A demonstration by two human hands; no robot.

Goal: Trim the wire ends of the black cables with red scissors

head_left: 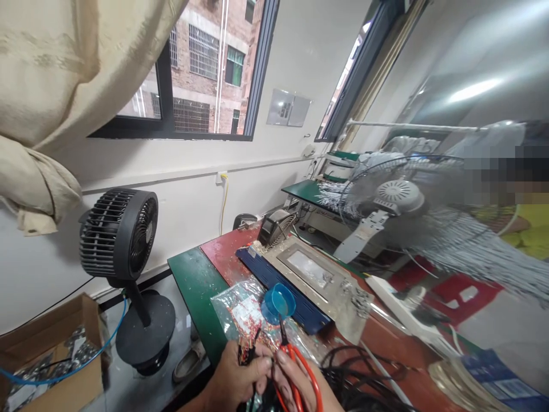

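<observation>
I've got both hands tog. at 6 o'clock in my view, fingertips meeting. L hand [241,371] is closed on some thin black leads [246,356]; R hand [304,377] is hooked thru the handles of the red scissors [285,341], w/ its thumb & finger up against the L fingertips. Exactly what's pinched b/w them I can't tell: too small, part hidden.

Main worry: scissors point to 12, w/ the tip right by the blue cup [278,303]. A careless wrist turn could knock the cup & tip any contents onto the clear bag [246,313] at 11 fr. the hands. Bag carries tiny reddish bits & looks thin, so a blade snagging it might tear it & scatter them.

2nd: fine fingerwork w/ scissors hung on the same hand keeps blades close to L fingers. If the grip slips, could nick skin or the wrong lead.

3rd: loose black cables [349,372] sit at 3 o'clock, near the R hand; a forearm sweep could catch them & drag stuff across the surface [193,286]. Can't tell if they join the leads.

Also: white fan [398,194] approx 1-2 o'clock, black fan [124,234] at 10. Airflow unclear to me, but a draft this way could shift light bits.
</observation>
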